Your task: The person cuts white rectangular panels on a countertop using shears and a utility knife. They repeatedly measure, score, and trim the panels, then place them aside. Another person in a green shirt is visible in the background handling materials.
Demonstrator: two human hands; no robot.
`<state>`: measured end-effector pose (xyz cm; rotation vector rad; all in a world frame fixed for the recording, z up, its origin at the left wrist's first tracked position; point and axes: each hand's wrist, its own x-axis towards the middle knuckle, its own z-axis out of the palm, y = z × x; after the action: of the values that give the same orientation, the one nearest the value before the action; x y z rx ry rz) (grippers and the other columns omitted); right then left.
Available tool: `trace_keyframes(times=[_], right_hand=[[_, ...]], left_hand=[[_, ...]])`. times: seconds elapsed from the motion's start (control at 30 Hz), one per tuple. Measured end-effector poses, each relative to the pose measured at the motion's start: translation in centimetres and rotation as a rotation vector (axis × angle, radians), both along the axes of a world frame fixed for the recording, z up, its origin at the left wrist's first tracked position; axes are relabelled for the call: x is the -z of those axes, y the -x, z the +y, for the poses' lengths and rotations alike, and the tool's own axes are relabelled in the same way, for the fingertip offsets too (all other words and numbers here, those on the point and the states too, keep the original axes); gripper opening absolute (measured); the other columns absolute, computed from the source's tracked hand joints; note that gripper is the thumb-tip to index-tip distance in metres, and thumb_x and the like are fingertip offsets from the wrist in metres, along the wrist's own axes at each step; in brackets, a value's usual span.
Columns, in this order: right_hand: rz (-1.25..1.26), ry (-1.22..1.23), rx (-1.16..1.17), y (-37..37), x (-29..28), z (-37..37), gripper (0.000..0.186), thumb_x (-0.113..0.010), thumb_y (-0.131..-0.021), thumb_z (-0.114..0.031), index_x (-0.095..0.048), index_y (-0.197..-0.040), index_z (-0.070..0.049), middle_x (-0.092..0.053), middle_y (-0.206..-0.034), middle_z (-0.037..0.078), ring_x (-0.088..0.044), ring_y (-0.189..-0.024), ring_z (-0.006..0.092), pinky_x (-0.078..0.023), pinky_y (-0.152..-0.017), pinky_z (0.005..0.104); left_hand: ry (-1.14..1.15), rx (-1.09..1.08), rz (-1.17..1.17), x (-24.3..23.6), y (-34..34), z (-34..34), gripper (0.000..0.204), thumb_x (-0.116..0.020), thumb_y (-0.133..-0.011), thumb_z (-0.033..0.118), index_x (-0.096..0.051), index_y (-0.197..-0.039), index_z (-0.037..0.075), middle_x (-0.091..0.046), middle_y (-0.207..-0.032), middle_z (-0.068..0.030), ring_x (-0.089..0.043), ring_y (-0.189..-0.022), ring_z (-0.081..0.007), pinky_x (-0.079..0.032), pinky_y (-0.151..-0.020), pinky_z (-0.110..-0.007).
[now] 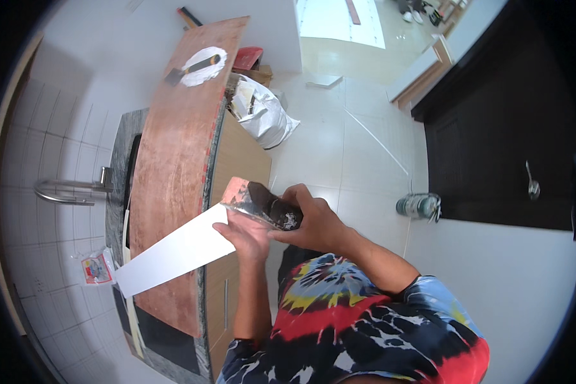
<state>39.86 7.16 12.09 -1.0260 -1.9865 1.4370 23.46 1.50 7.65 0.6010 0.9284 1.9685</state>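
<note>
On the desk (pixel 127 131) lies a board (pixel 173 150), a scraper (pixel 203 66) at its far end, a strip (pixel 176 253) across its near part. Left of it stands a faucet (pixel 70 185); right, a sack (pixel 272 121) and a door (pixel 493 128).

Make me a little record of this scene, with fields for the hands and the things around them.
Left hand: at the near end of a white strip; grip unclear
Right hand: gripping a black-handled tool, exact kind unclear
Counter: gray stone, reddish-brown board across it
On the board: scraper on a white patch
Beside board: curved metal faucet
Floor: white sack
</note>
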Motion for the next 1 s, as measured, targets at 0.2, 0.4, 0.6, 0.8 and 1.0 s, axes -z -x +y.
trace_keyframes(times=[0.2, 0.4, 0.6, 0.8, 1.0], right_hand=[[0.118, -0.048, -0.197, 3.5, -2.2, 5.8, 0.065, -0.091, -0.079, -0.017, -0.057, -0.133, 0.0, -0.073, -0.112, 0.022, -0.074, -0.108, 0.0356, -0.058, -0.092, 0.0403], [0.121, -0.285, -0.08, 5.4, -2.0, 10.9, 0.028, -0.084, -0.084, -0.011, -0.074, -0.109, -0.001, -0.067, -0.129, 0.022, -0.07, -0.113, 0.0374, -0.057, -0.093, 0.0411], [-0.143, -0.369, -0.138, 8.0, -1.5, 16.4, 0.016, -0.078, -0.087, -0.014, -0.078, -0.099, -0.002, -0.066, -0.134, 0.023, -0.067, -0.118, 0.0395, -0.055, -0.098, 0.0439], [0.067, -0.153, -0.435, 10.1, 0.9, 24.8, 0.012, -0.073, -0.091, -0.008, -0.074, -0.099, 0.0, -0.066, -0.133, 0.021, -0.065, -0.122, 0.0375, -0.052, -0.103, 0.0428], [0.402, 0.245, -0.665, 6.0, 0.3, 39.1, 0.015, -0.067, -0.102, -0.013, -0.064, -0.108, 0.001, -0.061, -0.137, 0.017, -0.064, -0.12, 0.0232, -0.05, -0.104, 0.0381]], left_hand=[[0.168, -0.166, -0.19, -2.7, 2.7, 6.0, 0.055, -0.036, -0.108, 0.059, -0.051, -0.115, 0.007, -0.065, -0.092, -0.0119, -0.069, -0.087, -0.0291, -0.058, -0.083, -0.044], [0.074, -0.182, -0.069, -3.2, 5.8, 11.0, 0.054, -0.044, -0.105, 0.065, -0.053, -0.11, 0.013, -0.065, -0.092, -0.0075, -0.068, -0.08, -0.0237, -0.058, -0.076, -0.041], [0.198, -0.351, -0.173, -2.6, 6.1, 15.8, 0.057, -0.045, -0.103, 0.066, -0.053, -0.112, 0.011, -0.065, -0.093, -0.0081, -0.069, -0.082, -0.0239, -0.059, -0.074, -0.039], [0.166, -0.475, 0.012, -2.1, 6.4, 21.3, 0.052, -0.045, -0.104, 0.062, -0.056, -0.109, 0.011, -0.065, -0.093, -0.0084, -0.069, -0.081, -0.025, -0.06, -0.07, -0.04], [0.051, -0.733, -0.095, -3.4, 6.6, 25.8, 0.049, -0.049, -0.102, 0.059, -0.059, -0.104, 0.011, -0.065, -0.087, -0.0081, -0.068, -0.079, -0.0277, -0.059, -0.07, -0.043]])
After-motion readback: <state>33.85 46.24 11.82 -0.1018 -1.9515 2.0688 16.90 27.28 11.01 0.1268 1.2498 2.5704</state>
